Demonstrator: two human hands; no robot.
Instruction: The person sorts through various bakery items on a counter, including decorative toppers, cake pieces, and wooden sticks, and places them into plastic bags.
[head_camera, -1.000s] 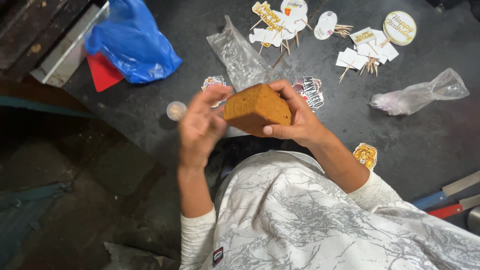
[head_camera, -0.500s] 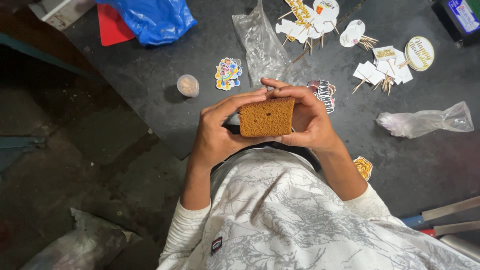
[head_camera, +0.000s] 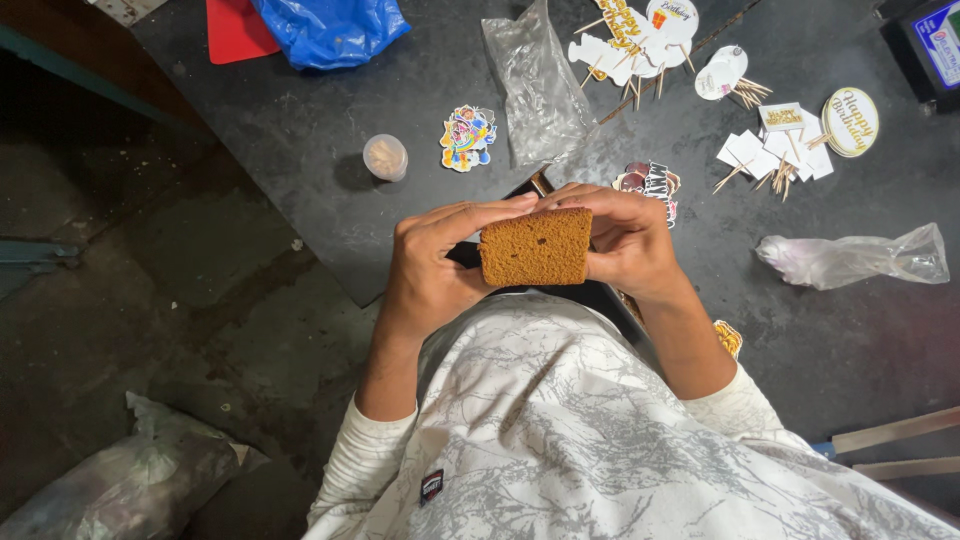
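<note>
**Both hands around a brown cake block**

At the centre of the frame, the person holds a brown cake block (head_camera: 535, 247) between both hands, above the near edge of a dark table (head_camera: 300, 190). The left hand (head_camera: 432, 265) wraps its fingers over the block's left end and top edge, closed firmly against it. The right hand (head_camera: 625, 240) curls around the right end, fingers bent over the top and thumb side hidden behind the cake. The block sits level, its flat spongy face turned up toward the camera.

Toward the upper middle lies a clear plastic bag (head_camera: 535, 85), with a colourful sticker (head_camera: 467, 137) and a small round container (head_camera: 385, 156) to its left. Paper toppers on sticks (head_camera: 640, 30) are scattered across the upper right. A crumpled clear bag (head_camera: 850, 258) rests at the right, well apart from the hands. A blue plastic bag (head_camera: 325, 28) sits at the upper left beside a red sheet (head_camera: 235, 28).
</note>
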